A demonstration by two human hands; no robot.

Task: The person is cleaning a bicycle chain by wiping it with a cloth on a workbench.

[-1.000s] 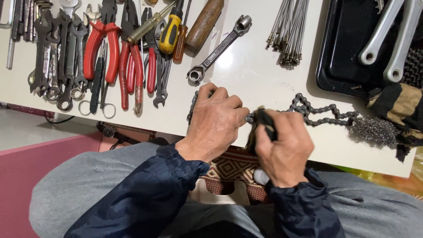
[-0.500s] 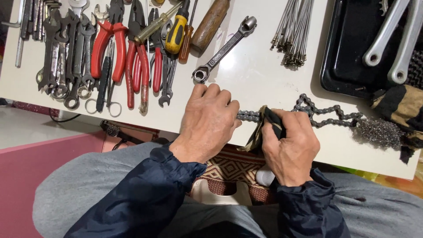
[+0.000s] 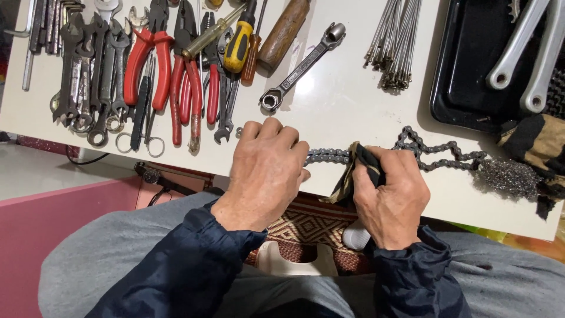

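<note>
1. I see the bicycle chain [image 3: 441, 154] lying on the white table [image 3: 347, 112], its long axis running left to right along the near edge, straight between my two hands and then kinking into loose zigzags off to the right.
2. My left hand [image 3: 266, 171] lies palm down over the chain's left end; its fingers [image 3: 276, 134] are curled together and pressed down there, though I cannot tell exactly how they grip beneath the knuckles.
3. My right hand [image 3: 391, 197] sits just right of it, fingers closed and pinching a dark, soiled rag [image 3: 353, 171] around the chain. A short bare run of links shows between the two hands.
4. Both hands touch the chain; the loose remainder lies to the right of the right hand, so that one is nearer to it.
5. The chain is dull grey metal, jointed link by link. At its far right end it meets a wad of steel wool [image 3: 509, 176], wiry and matted, beside a crumpled black and tan cloth [image 3: 538, 144].
6. Further back lie red-handled pliers [image 3: 176, 70], a ratchet wrench [image 3: 303, 65], a bundle of thin spokes [image 3: 394, 44] and a black tray [image 3: 465, 65] holding silver crank arms [image 3: 521, 53].
</note>
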